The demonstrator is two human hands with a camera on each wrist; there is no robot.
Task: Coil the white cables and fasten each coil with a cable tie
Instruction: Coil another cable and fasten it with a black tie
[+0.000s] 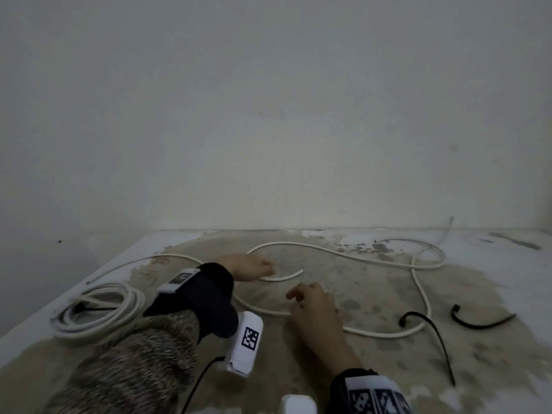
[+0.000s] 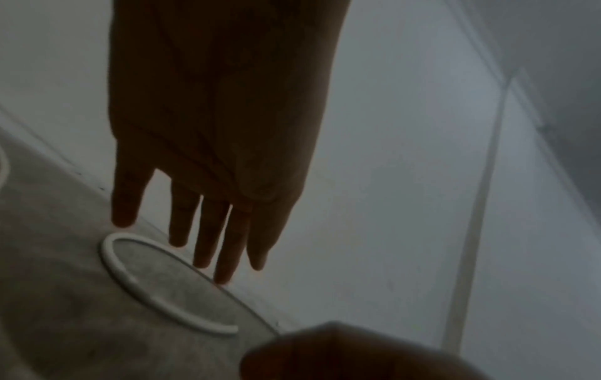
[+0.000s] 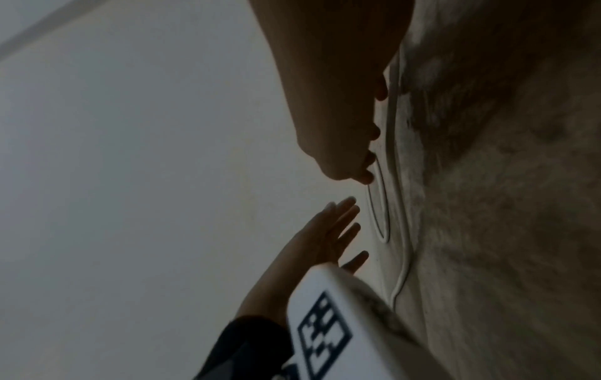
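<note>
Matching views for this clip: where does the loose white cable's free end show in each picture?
Head: the cable end lies centre frame, just right of the left hand.
Left wrist: the cable end is at lower centre, below the straight fingers.
Right wrist: I cannot tell the tip; a cable loop shows at centre.
Shared landmark: the left hand, seen in all three.

Two bare hands were over the worn, stained tabletop: the left hand and the right hand, each wrist wearing one white camera block with a black-and-white coded tag. I counted one finished coil of white cable at the left and one long loose white cable snaking across the middle. Two black plastic cable ties lay at the right.
</note>
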